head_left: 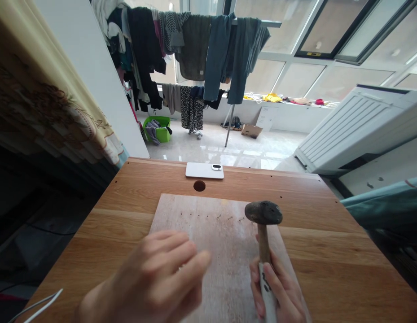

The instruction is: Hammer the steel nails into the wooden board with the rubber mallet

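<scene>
Nearest, the left hand (154, 273) is curling its fingers in over the near left part of the board (225, 269); a tiny pale speck is showing between the fingers, but whether they are pinching anything I cannot tell. Beside it, the right hand (277, 285) is wrapping firmly around the lower handle of a hammer (263, 244), whose dark head is rising upright in front of the board's far right corner. From this angle I cannot tell how high the head is hanging, but it is not visibly striking anything. The board is lying flat on the wooden table (329, 255), and a single row of marks is running across its far part. On the left of that row, four dark dots (199, 215) are sitting level with the surface; they are too small to tell as sunken heads or bare holes. To their right, at least three nails (230, 218) are standing proud, and the hammer head is partly hiding what may be another. Judging by this, the left stretch is looking finished or merely marked, while the protruding nails are awaiting more driving. Past the board, a round hole (199, 185) is opening in the tabletop, and a white phone (204, 171) is lying just behind it. Farther off, laundry (195, 47) is hanging on a rack before the windows.
</scene>
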Demonstrator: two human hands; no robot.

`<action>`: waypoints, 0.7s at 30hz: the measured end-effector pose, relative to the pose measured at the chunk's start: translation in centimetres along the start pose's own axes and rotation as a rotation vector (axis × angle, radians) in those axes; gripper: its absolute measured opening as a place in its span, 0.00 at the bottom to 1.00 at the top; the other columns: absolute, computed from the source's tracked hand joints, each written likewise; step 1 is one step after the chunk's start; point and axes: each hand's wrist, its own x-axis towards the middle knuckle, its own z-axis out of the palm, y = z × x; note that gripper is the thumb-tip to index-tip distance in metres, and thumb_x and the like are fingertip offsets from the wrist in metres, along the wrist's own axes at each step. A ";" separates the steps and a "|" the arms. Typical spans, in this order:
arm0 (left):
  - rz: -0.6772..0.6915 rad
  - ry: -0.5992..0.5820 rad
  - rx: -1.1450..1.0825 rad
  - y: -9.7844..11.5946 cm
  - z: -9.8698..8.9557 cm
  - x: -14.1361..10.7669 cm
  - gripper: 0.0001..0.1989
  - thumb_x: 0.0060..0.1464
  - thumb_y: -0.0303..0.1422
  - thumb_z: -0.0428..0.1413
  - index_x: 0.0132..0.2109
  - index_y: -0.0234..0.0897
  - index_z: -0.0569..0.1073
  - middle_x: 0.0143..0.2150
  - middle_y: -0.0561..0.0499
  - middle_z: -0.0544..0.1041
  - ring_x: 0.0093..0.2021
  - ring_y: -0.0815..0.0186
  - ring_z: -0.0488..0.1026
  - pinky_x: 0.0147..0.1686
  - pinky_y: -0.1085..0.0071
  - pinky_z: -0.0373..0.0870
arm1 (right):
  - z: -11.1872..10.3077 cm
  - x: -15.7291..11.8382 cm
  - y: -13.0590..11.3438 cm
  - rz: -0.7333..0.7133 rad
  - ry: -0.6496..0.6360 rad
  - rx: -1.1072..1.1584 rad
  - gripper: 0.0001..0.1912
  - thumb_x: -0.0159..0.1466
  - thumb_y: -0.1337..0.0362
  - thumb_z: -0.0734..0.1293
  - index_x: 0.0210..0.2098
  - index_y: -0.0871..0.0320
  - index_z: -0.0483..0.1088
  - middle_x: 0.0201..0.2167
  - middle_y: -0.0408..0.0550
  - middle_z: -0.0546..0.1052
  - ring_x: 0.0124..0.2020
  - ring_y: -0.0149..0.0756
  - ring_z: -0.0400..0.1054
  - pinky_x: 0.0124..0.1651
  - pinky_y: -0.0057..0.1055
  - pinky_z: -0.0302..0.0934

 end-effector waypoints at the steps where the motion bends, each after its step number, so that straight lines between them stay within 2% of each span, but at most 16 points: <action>1: -0.036 -0.067 0.012 -0.7 0.7 0.2 0.07 0.56 0.23 0.54 0.36 0.41 0.71 0.30 0.52 0.71 0.31 0.64 0.68 0.32 0.65 0.69 | -0.1 0.0 0.1 -0.003 -0.007 0.000 0.23 0.64 0.42 0.71 0.41 0.57 0.72 0.28 0.44 0.75 0.10 0.23 0.57 0.12 0.22 0.57; 4: -0.179 -0.287 0.043 -2.3 3.1 -0.5 0.07 0.50 0.22 0.56 0.33 0.39 0.69 0.35 0.51 0.72 0.35 0.61 0.69 0.36 0.63 0.67 | -0.3 0.0 0.2 -0.013 -0.014 -0.014 0.24 0.66 0.43 0.70 0.48 0.56 0.71 0.28 0.42 0.74 0.10 0.24 0.59 0.12 0.23 0.59; 8: -0.284 -0.414 0.025 -2.5 5.2 -1.7 0.05 0.51 0.23 0.56 0.35 0.38 0.71 0.40 0.49 0.73 0.41 0.58 0.70 0.42 0.60 0.67 | 0.1 0.0 0.1 -0.027 -0.016 -0.029 0.24 0.66 0.44 0.70 0.51 0.56 0.71 0.28 0.41 0.74 0.11 0.25 0.61 0.12 0.22 0.59; 12: -0.234 -0.460 0.039 -1.8 6.4 -1.0 0.09 0.50 0.18 0.54 0.33 0.37 0.72 0.38 0.50 0.74 0.40 0.59 0.71 0.41 0.62 0.66 | 1.1 -0.4 -0.4 -0.033 0.044 0.047 0.25 0.65 0.45 0.72 0.53 0.55 0.71 0.27 0.39 0.72 0.10 0.22 0.58 0.12 0.18 0.55; 16: -0.153 -0.478 0.042 -2.0 6.6 0.1 0.10 0.47 0.17 0.54 0.31 0.36 0.73 0.35 0.49 0.74 0.38 0.60 0.71 0.39 0.63 0.66 | 1.5 -0.6 -0.6 -0.034 0.052 0.049 0.26 0.64 0.44 0.73 0.52 0.56 0.73 0.27 0.40 0.73 0.10 0.21 0.56 0.12 0.19 0.52; 19: -0.189 -0.446 -0.127 -3.5 6.1 1.1 0.09 0.46 0.18 0.56 0.31 0.37 0.72 0.35 0.51 0.73 0.37 0.63 0.71 0.37 0.67 0.66 | 1.1 -0.4 -0.5 -0.034 0.050 0.036 0.26 0.64 0.44 0.73 0.51 0.57 0.73 0.26 0.40 0.73 0.10 0.21 0.56 0.12 0.19 0.52; 21: -0.234 -0.367 -0.335 -5.0 6.1 2.0 0.09 0.47 0.19 0.57 0.33 0.38 0.73 0.38 0.53 0.73 0.37 0.66 0.71 0.38 0.71 0.68 | 0.5 -0.1 -0.3 -0.022 0.031 0.015 0.27 0.63 0.43 0.73 0.50 0.57 0.72 0.26 0.42 0.74 0.10 0.22 0.57 0.12 0.20 0.54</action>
